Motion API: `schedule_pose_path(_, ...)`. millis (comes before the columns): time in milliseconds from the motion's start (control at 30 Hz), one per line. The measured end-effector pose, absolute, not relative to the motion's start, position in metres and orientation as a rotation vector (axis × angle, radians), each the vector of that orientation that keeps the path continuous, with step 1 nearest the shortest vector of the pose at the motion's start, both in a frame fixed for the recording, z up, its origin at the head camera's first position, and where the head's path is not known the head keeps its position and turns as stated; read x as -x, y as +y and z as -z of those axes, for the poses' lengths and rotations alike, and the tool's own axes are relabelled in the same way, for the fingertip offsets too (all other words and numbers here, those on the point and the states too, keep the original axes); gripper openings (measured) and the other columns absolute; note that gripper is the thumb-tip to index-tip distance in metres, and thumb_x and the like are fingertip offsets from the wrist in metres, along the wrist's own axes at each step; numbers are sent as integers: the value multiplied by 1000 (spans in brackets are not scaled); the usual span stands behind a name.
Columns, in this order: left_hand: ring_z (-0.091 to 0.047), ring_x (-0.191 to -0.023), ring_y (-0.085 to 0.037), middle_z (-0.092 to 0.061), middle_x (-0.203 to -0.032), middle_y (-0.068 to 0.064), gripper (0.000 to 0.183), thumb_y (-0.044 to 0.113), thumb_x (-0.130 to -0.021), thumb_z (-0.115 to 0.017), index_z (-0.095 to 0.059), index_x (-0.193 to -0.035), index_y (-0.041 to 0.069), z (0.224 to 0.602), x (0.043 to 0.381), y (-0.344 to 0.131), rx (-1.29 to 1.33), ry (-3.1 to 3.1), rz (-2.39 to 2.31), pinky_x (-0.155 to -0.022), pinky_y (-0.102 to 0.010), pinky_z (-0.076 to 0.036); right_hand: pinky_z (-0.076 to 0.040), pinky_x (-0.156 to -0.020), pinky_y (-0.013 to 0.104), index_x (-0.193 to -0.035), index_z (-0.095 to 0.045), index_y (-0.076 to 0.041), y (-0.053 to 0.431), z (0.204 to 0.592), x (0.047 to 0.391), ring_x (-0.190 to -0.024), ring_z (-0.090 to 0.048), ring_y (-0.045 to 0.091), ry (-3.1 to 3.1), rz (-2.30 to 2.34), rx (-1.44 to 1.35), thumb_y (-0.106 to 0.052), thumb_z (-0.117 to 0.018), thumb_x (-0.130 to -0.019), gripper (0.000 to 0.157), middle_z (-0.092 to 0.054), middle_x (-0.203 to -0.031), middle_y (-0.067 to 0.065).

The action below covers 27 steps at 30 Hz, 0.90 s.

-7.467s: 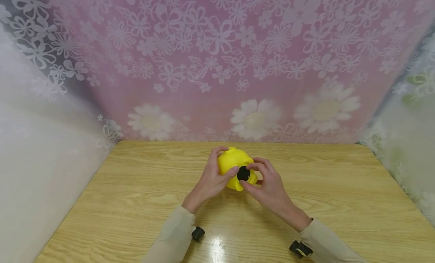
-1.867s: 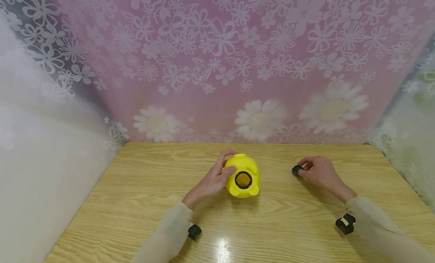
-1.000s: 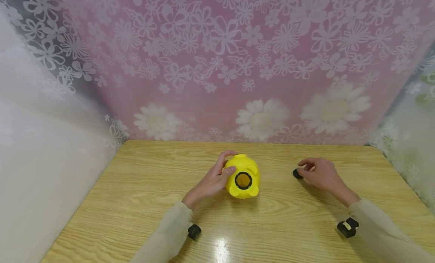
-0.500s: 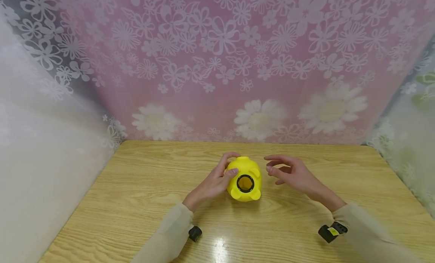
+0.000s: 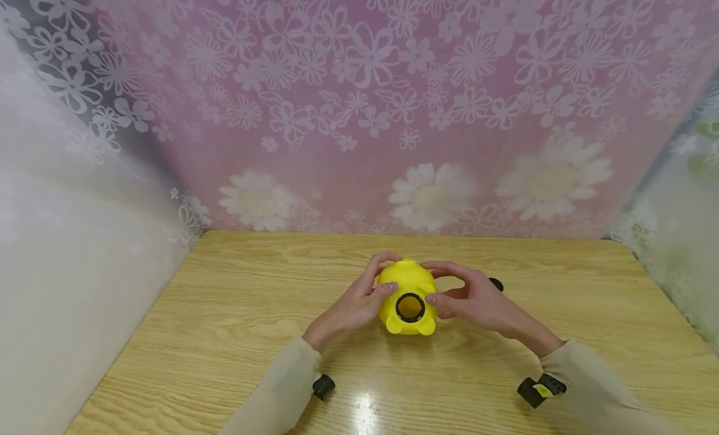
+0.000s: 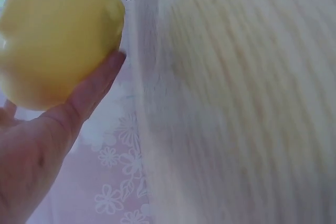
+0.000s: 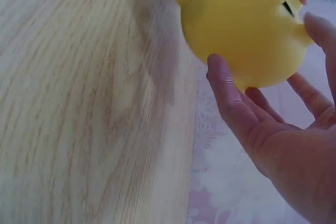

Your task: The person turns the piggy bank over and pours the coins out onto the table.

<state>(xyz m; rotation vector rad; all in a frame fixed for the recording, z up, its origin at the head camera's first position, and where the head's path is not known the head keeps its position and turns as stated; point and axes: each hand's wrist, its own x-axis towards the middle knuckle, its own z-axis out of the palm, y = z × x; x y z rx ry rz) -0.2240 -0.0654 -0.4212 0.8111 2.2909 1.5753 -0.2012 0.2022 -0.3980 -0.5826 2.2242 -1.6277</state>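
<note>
A yellow piggy bank point(image 5: 407, 276) is held low over the table, its round opening with a black rim point(image 5: 398, 307) facing the head camera. My left hand point(image 5: 359, 305) grips it from the left, thumb on the near side, fingers round the back. From the other side my right hand point(image 5: 484, 301) holds it too, thumb beside the opening. In the left wrist view the bank point(image 6: 60, 40) sits between thumb and fingers. The right wrist view shows my right fingers spread round the bank's yellow body point(image 7: 239, 30), with a dark slot on it. A black cap point(image 5: 497, 284) lies behind my right hand, partly hidden.
The wooden table point(image 5: 224, 335) reaches back to a pink flowered curtain point(image 5: 337, 110). Pale curtains hang at the left and right sides. Black devices point(image 5: 323, 387) are strapped at both wrists.
My right hand has let go of the black cap on the right, come back left and taken hold of the piggy bank. The left hand keeps its grip, having shifted slightly right with the bank.
</note>
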Motion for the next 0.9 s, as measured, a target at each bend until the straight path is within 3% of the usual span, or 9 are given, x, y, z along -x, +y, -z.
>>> schedule_pose_path(133,-37,-149,-38,-25,-166,-13,50,35,-110,-37,-21,-158,31,419,224,-62,-694,2357,-1664,-119,-57,-37,-63,-87,41,-150,-49,-18,198,399,200,-128,-59,50,2281,1672,640,-18,-75,-94,61,-38,-159,19)
schedule_pose_path(167,-38,-149,-38,-24,-167,-13,52,39,-110,-37,-21,-159,30,417,223,-61,-647,2358,-1694,-119,-58,-36,-63,-87,39,-149,-50,-18,197,399,199,-130,-56,53,2303,1681,662,-17,-76,-93,62,-37,-160,18)
schedule_pose_path(267,-51,-138,-34,-34,-162,-13,62,51,-108,-39,-22,-161,24,414,222,-60,-515,2339,-1749,-115,-53,-43,-62,-88,37,-146,-51,-15,194,399,198,-135,-49,57,2318,1727,715,-12,-79,-90,63,-34,-162,18)
schedule_pose_path(400,-67,-115,-24,-58,-140,-16,70,56,-105,-46,-23,-162,22,409,221,-58,-453,2257,-1807,-96,-41,-58,-62,-90,36,-143,-53,-12,190,396,197,-137,-47,55,2314,1797,777,-5,-81,-86,64,-39,-156,14)
schedule_pose_path(467,-67,-112,-23,-58,-139,-15,69,52,-105,-48,-22,-162,23,407,221,-57,-471,2225,-1848,-90,-38,-60,-61,-90,35,-142,-54,-10,188,394,196,-137,-48,54,2328,1812,817,-2,-80,-85,63,-41,-153,12)
schedule_pose_path(567,-65,-115,-25,-45,-152,-10,67,47,-106,-51,-21,-163,28,404,221,-55,-509,2201,-1898,-90,-39,-61,-61,-92,35,-140,-55,-8,188,394,196,-136,-48,54,2361,1821,871,1,-80,-85,61,-41,-150,12)
schedule_pose_path(667,-64,-118,-26,-34,-157,-7,67,46,-106,-52,-17,-162,37,401,220,-54,-523,2168,-1902,-92,-41,-61,-59,-95,37,-139,-56,-7,188,396,196,-139,-53,34,2412,1809,919,2,-80,-84,60,-41,-151,13)
schedule_pose_path(800,-63,-118,-28,-34,-155,-13,67,47,-106,-50,-9,-159,49,397,218,-54,-521,2085,-1882,-94,-43,-60,-58,-96,42,-137,-58,-7,187,399,195,-135,-51,-2,2485,1786,971,4,-81,-83,60,-41,-151,14)
schedule_pose_path(900,-62,-118,-29,-35,-153,-14,65,44,-107,-50,-9,-157,51,397,217,-54,-514,2050,-1885,-93,-44,-60,-57,-97,45,-136,-58,-7,185,401,194,-134,-48,-7,2500,1780,988,5,-80,-83,59,-41,-151,15)
